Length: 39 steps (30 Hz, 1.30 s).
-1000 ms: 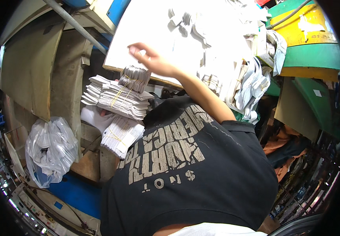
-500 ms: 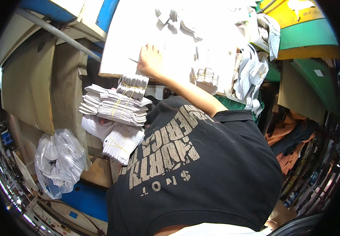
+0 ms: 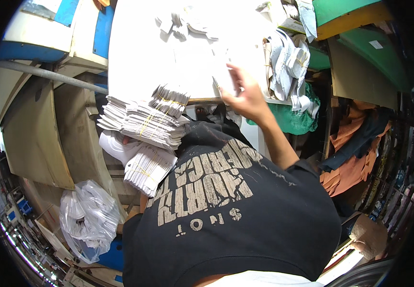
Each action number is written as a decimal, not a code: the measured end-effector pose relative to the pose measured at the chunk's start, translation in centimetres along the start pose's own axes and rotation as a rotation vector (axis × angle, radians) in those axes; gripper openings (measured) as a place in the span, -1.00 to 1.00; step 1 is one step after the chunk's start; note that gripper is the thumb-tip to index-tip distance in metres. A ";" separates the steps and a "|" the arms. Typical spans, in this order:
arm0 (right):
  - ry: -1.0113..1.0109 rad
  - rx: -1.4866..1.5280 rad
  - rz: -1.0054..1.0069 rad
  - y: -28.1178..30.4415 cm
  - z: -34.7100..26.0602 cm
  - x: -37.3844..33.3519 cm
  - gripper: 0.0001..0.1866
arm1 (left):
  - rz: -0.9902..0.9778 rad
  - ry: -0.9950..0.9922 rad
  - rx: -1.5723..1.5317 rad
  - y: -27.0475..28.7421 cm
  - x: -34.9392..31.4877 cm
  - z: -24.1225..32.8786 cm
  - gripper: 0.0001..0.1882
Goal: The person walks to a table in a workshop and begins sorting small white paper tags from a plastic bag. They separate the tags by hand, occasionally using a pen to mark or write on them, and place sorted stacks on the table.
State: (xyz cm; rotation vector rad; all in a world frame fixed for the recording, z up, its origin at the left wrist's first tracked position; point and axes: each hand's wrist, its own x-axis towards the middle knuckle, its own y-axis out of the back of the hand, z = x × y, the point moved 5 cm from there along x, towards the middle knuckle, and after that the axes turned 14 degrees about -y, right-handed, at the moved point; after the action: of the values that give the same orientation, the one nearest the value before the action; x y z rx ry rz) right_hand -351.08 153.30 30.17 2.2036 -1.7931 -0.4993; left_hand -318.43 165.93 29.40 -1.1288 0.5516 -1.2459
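My left arm cradles a pile of white, flat folded pieces; its fingers barely show below the big rubber-banded stack (image 3: 152, 125). On top sits a smaller banded bundle (image 3: 169, 100), and another banded bundle (image 3: 148, 167) hangs underneath beside a curled white piece (image 3: 116, 147). My left hand (image 3: 124, 140) is closed under this load, mostly covered. Over the near edge of the white table (image 3: 140, 57), my right hand (image 3: 247, 98) is slightly blurred, thumb and fingers apart around an overexposed white bundle (image 3: 223, 79). No firm grip on it is visible.
Loose white bundles (image 3: 183, 24) lie farther back on the table. Pale blue-grey strips (image 3: 283, 62) hang at its right edge above a green bag (image 3: 300, 117). A clear plastic bag (image 3: 89, 220) hangs low left, under a metal pipe (image 3: 49, 75). Orange cloth (image 3: 353, 158) is at right.
My right hand has moved right across the table, from a bare spot to the bundle near the edge. The pile on my left arm stays in place; the view has shifted somewhat.
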 end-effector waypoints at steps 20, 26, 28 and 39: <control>-0.050 -0.494 -0.091 4.7 3.8 -5.5 -0.49 | -0.007 0.074 0.020 0.5 0.0 -0.7 -0.80; -0.016 -0.577 -0.134 4.5 4.0 -4.5 -0.53 | -0.002 0.041 0.001 0.2 1.1 -0.2 -0.81; -0.065 -0.640 -0.198 4.4 4.7 -3.8 -0.47 | 0.004 0.036 -0.006 0.4 1.2 -0.6 -0.81; -0.191 -0.701 -0.220 5.6 4.2 -1.9 -0.24 | 0.039 0.029 -0.005 1.0 0.5 -1.7 -0.82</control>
State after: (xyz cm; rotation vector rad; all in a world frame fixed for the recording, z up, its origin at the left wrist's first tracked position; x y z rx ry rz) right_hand -358.14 154.11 28.85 1.8828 -1.1790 -1.2059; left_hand -319.25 164.80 27.90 -1.1003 0.5962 -1.2294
